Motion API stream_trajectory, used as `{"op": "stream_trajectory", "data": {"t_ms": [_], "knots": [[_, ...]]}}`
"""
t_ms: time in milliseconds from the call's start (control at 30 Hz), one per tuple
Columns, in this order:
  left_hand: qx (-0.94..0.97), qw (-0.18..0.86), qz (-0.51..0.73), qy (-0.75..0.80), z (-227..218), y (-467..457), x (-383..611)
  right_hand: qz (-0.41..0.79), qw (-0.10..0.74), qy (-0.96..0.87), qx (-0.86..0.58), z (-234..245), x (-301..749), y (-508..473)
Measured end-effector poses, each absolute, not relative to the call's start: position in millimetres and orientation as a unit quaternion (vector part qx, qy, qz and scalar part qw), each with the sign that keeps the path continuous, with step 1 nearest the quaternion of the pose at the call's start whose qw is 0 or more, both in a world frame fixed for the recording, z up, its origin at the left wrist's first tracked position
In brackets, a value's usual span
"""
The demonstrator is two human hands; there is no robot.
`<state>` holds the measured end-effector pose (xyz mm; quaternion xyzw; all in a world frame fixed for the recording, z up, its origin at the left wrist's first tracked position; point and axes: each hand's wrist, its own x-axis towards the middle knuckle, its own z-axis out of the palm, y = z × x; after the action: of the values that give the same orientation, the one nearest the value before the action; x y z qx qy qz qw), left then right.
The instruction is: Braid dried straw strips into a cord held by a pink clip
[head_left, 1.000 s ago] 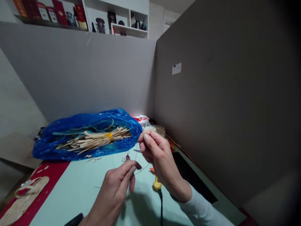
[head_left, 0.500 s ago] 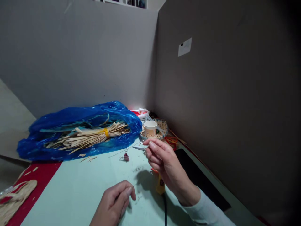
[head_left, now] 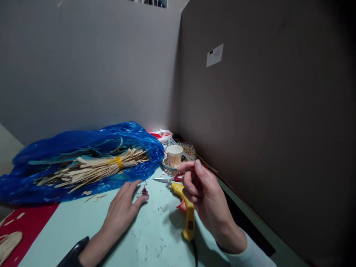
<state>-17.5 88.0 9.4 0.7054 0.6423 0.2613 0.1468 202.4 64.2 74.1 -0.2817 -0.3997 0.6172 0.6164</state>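
My left hand (head_left: 125, 204) reaches over the table, thumb and fingers apart, around a small dark red binder clip (head_left: 144, 191). The clip lies between the fingertips and thumb tip; I cannot tell whether they touch it. A short crinkled wire (head_left: 145, 183) shows just behind it. Raised above the table, my right hand (head_left: 204, 189) has its thumb against the bent index finger in a pinch. Whatever is in that pinch is too fine to make out. Below and left of it lie a yellow glue gun (head_left: 189, 218) with an orange trigger and red-handled scissors (head_left: 164, 180), partly hidden.
A blue plastic bag (head_left: 83, 137) holds a bundle of pale straw strips (head_left: 102, 168) tied with yellow. Behind the scissors, a paper cup (head_left: 174, 155) stands in a woven basket (head_left: 189, 149). A black mat (head_left: 250, 222) lies at right. Grey panels rise behind.
My left hand has moved forward and spread open around the binder clip. My right hand has shifted slightly right, uncovering more of the glue gun and scissors. The view has turned a little.
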Motion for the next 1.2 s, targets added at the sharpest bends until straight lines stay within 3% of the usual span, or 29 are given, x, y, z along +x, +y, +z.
{"op": "stream_trajectory", "data": {"t_ms": [167,300,333,467,600,967,1100,1200], "knots": [[0.719,0.168,0.268,0.619,2.5,98.3,-8.3,0.613,0.607,-0.404,-0.305,71.2,198.7,63.4],[0.701,0.207,0.319,0.603,21.8,88.7,-4.8,0.606,0.619,-0.405,-0.293,70.2,200.3,64.2],[0.684,0.238,0.343,0.598,29.6,83.9,-4.4,0.604,0.623,-0.407,-0.285,70.2,201.0,64.0],[0.499,0.525,0.477,0.498,63.2,55.9,-0.8,0.610,0.620,-0.421,-0.257,71.5,203.5,59.5],[0.365,0.666,0.497,0.420,88.7,25.4,3.6,0.608,0.604,-0.455,-0.242,75.0,205.2,51.1],[0.363,0.574,0.516,0.522,90.3,-0.5,-8.1,0.597,0.485,-0.606,-0.204,77.2,203.6,26.5],[0.398,0.562,0.507,0.518,86.9,-1.6,-12.3,0.644,0.491,-0.567,-0.152,83.7,205.7,21.8],[0.403,0.603,0.476,0.497,83.1,-2.2,-9.9,0.644,0.540,-0.533,-0.100,87.9,208.5,18.7]]}}
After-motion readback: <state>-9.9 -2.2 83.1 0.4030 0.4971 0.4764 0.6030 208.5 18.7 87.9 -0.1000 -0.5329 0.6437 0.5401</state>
